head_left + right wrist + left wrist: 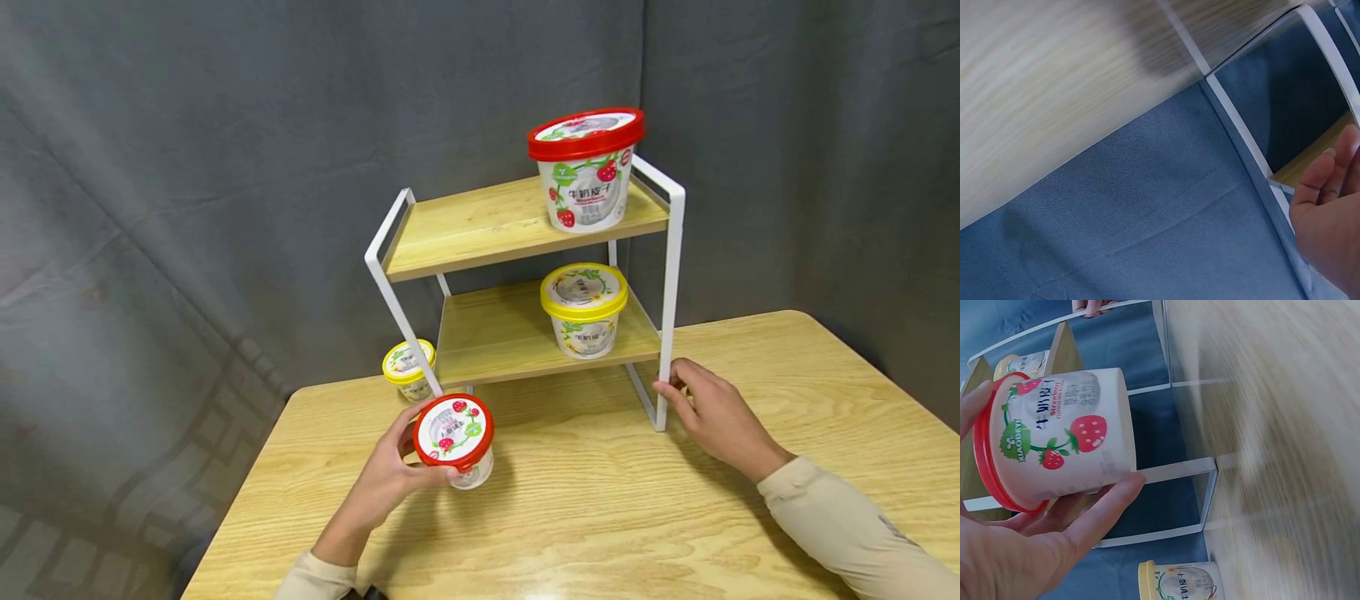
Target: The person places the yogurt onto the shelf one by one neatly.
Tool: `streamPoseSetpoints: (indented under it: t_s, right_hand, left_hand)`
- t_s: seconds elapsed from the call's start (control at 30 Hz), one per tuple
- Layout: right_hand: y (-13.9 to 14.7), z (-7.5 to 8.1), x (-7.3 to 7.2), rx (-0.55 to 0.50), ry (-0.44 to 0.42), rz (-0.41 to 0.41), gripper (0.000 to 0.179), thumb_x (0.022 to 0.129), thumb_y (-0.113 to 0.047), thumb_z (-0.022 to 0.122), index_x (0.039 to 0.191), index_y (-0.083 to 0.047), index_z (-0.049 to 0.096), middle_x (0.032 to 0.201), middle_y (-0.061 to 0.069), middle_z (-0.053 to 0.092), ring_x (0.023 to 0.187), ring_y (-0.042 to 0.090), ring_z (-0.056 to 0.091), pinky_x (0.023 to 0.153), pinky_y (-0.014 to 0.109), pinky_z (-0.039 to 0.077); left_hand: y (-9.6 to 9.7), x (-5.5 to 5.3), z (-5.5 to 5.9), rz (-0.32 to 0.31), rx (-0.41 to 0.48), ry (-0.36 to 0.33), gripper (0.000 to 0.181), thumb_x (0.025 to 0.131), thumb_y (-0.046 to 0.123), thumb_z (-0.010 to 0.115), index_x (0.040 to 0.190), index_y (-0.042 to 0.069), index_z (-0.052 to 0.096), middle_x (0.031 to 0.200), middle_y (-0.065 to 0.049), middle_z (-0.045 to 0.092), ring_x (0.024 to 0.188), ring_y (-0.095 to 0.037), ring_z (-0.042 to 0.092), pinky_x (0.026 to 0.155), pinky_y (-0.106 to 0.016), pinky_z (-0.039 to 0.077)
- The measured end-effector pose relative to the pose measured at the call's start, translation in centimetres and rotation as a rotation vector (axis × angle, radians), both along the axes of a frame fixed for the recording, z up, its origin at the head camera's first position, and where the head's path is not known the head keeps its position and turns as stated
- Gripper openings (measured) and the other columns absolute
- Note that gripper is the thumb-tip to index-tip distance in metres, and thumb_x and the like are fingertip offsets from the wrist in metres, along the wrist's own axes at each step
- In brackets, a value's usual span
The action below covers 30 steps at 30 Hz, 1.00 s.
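My left hand grips a red-lidded strawberry tub just in front of the shelf's left leg. In the left wrist view the tub appears raised off the table, its white side printed with strawberries. At the other side my right hand pinches the front right white leg of the two-tier shelf, thumb in front and fingers behind. Another red-lidded tub stands on the top board's right end. Below it, a yellow-lidded tub sits on the lower board.
A second yellow-lidded tub stands on the wooden table, behind and left of the shelf's left leg. Grey curtain hangs close behind the table.
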State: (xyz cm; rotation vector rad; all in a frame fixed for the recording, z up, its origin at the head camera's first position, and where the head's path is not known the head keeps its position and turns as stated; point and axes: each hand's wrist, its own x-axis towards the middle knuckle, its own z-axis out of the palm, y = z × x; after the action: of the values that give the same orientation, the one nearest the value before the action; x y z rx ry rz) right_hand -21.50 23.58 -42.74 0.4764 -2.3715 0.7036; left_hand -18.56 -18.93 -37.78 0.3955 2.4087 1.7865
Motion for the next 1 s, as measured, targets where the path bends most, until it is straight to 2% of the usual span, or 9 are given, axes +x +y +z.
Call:
streamPoseSetpoints:
  t_s: [0.2,0.57,1.0]
  right_hand:
    - [-0.1,0.0,0.0,-0.005,0.006,0.012,0.017,0.091,-0.008,0.071,0.090,-0.014,0.054,0.078,-0.009,0.052,0.068,0.003,0.043,0.057,0.022,0.039]
    - [-0.1,0.1,0.1,-0.004,-0.005,0.010,0.016,0.092,-0.010,0.070,0.091,-0.014,0.055,0.079,-0.009,0.053,0.069,0.003,0.043,0.058,0.024,0.041]
    - [-0.2,0.1,0.2,-0.005,-0.003,0.010,0.016,0.091,-0.009,0.071,0.091,-0.014,0.055,0.080,-0.009,0.055,0.070,0.002,0.047,0.058,0.026,0.046]
  left_hand:
    - [0.0,-0.1,0.1,0.021,0.007,-0.004,0.084,0.073,0.007,0.086,0.145,0.022,0.045,0.132,-0.014,0.059,0.113,-0.024,0.056,0.082,-0.031,0.059]
    - [0.0,0.0,0.6,0.047,0.057,0.019,0.085,0.074,0.004,0.084,0.147,0.014,0.041,0.132,-0.020,0.058,0.111,-0.025,0.058,0.083,-0.030,0.058]
    - [0.1,0.3,1.1,0.080,0.070,0.001,0.082,0.076,0.006,0.083,0.146,0.018,0.043,0.132,-0.017,0.058,0.111,-0.023,0.060,0.084,-0.030,0.058]
